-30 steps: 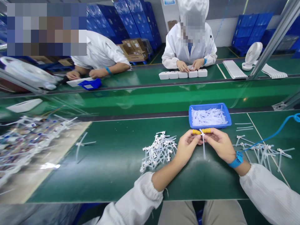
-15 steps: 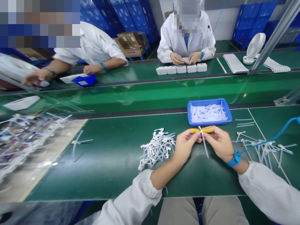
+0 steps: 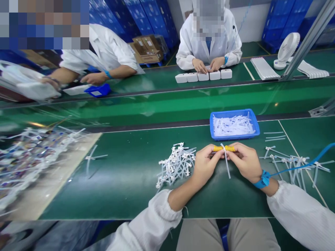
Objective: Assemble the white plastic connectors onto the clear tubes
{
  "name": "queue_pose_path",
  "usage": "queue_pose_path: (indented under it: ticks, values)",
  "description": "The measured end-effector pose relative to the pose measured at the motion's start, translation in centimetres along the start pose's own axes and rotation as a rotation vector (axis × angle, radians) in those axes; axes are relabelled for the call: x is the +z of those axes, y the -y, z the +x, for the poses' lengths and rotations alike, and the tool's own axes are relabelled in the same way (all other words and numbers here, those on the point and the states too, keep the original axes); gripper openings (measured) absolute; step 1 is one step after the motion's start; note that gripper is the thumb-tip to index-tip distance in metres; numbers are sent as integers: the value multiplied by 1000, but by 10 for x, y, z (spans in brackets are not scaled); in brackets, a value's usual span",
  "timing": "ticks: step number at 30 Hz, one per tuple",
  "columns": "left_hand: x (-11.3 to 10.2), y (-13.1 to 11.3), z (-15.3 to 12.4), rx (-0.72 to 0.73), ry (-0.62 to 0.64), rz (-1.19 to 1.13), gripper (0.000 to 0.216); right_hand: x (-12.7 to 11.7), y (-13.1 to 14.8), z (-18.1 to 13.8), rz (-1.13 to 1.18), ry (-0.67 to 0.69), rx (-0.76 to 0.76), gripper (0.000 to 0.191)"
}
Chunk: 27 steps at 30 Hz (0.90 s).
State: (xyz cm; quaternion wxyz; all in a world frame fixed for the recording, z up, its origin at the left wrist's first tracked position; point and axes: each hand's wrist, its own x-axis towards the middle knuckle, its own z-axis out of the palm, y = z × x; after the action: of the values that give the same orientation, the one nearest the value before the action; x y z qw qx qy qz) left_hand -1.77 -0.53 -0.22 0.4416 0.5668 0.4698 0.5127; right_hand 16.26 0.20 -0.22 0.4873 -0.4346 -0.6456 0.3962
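Note:
My left hand [image 3: 206,164] and my right hand [image 3: 246,161] meet over the green bench mat, both pinched on one thin white plastic strip [image 3: 226,164] that hangs down between them. Yellow finger cots cover the fingertips that grip it. A blue wrist strap [image 3: 265,178] with a blue cord circles my right wrist. A heap of white strips with small end pieces [image 3: 176,164] lies just left of my left hand. A blue tray [image 3: 255,122] of white strips stands right behind my hands.
More white strips [image 3: 294,164] lie scattered to the right. A blurred pile of parts [image 3: 28,153] fills the left. Across the green conveyor [image 3: 157,104], two people in white coats work; one handles small white boxes [image 3: 203,76]. A white fan [image 3: 284,50] stands far right.
My hands stay together on the strip; its hanging end swings slightly. The person at far left has reached out to a white object.

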Motion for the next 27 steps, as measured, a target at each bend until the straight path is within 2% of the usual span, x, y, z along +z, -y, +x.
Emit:
queue_pose_path:
  ticks: [4,10,17,20,27]
  values:
    - [-3,-2,0,32,17,58,21,-2,0,3,33,47,-18,27]
    - [0,-2,5,-58,35,-65,24,3,-8,7,277,36,188,36]
    - [3,6,5,-128,58,-179,30,6,-11,5,346,16,223,42]
    - [1,4,4,-72,50,-88,25,5,-10,4,329,16,213,41]
    - [-5,0,2,167,16,270,17,0,-4,5,208,29,141,31]
